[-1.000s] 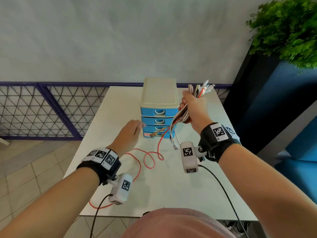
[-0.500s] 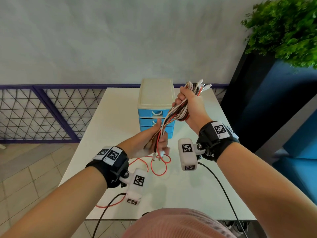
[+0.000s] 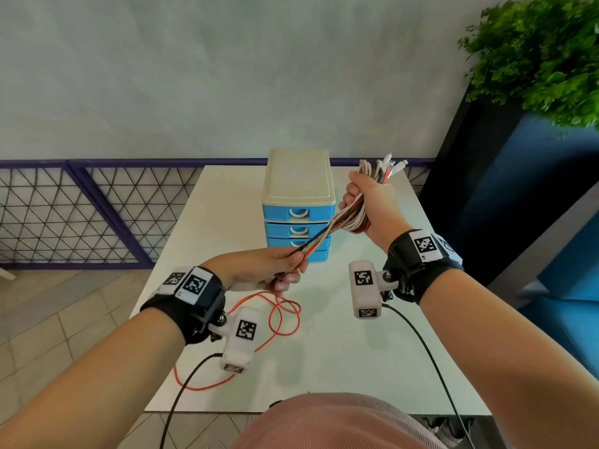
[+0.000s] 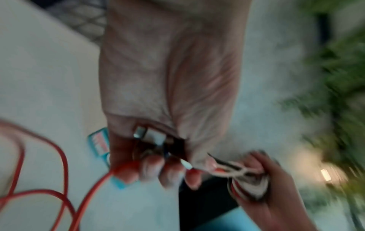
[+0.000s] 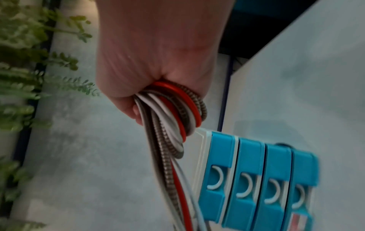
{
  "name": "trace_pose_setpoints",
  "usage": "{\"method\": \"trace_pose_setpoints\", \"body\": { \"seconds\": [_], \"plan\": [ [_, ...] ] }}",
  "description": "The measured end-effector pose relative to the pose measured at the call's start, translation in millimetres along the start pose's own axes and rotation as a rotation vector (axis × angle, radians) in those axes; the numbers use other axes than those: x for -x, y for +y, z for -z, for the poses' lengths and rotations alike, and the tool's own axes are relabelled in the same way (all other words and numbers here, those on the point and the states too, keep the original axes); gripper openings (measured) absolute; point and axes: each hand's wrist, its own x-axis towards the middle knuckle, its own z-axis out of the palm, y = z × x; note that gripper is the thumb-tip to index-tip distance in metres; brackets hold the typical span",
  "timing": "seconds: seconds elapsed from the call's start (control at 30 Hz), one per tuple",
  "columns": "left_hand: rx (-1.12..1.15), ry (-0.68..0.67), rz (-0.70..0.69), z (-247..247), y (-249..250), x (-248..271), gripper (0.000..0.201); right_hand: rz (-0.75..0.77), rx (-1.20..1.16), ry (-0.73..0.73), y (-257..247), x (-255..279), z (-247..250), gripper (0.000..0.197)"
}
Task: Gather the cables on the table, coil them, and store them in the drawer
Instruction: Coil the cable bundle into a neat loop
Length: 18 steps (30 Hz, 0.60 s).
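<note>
Both forearms are bare. Each wrist wears a black strap (image 3: 201,306) topped with white square tags printed with black block codes. A white boxy camera (image 3: 241,338) hangs from the left strap at 4 o'clock, another (image 3: 364,288) from the right strap at 8 o'clock; each trails a thin black wire. A pink ribbed top (image 3: 327,422) shows at 6 o'clock.

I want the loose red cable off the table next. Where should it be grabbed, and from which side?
Take the red cable at its looped part lying just below the left hand, coming from above: the loops lie flat on the white table, and the far tail disappears under the left wrist.
</note>
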Motion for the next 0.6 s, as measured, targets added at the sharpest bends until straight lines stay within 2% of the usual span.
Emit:
{"method": "trace_pose_setpoints", "body": {
  "seconds": [0.1,0.17,0.23,0.27,0.33,0.37,0.47,0.6],
  "plan": [
    [-0.747,0.239,-0.071,5,3,-5,0.025,0.008,0.308,-0.05,0,1,5,0.023],
    [-1.168,0.323,-0.102,11,3,-6,0.024,-0.016,0.532,-0.108,0,3,6,0.02],
    [-1.409,0.362,-0.147,18,2,-8,0.023,-0.082,0.628,-0.216,1,6,8,0.019],
    [-1.444,0.371,-0.156,21,1,-10,0.023,-0.123,0.596,-0.277,2,7,9,0.019],
    [-1.365,0.371,-0.156,22,-5,-12,0.023,-0.168,0.422,-0.317,5,8,11,0.019],
    [-1.253,0.373,-0.156,22,-8,-12,0.022,-0.157,0.322,-0.294,7,8,12,0.019],
    [-0.765,0.361,-0.204,14,-17,-10,0.02,-0.08,0.107,-0.187,10,5,14,0.019],
    [-0.532,0.14,-0.148,-1,-13,-8,0.026,-0.03,0.085,-0.125,13,3,11,0.018]
  ]
}}
